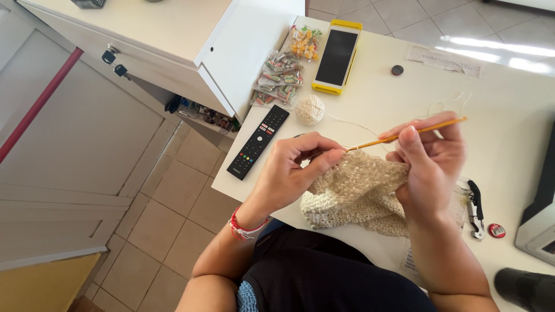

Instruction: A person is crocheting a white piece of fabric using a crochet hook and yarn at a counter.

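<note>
Single head cam, worn on person, looked steeply down from close above at both hands [358, 167] over white table [370, 110] edge; tiled floor [173, 214] seen at left.

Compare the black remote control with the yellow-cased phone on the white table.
The black remote control is slim and covered in buttons; the yellow-cased phone is wider, with a blank dark screen. The remote lies near the table's edge, the phone farther back beside bagged sweets. Both lie flat, untouched.

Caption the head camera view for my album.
Left hand holds cream crochet; right hand works an orange hook.
</note>
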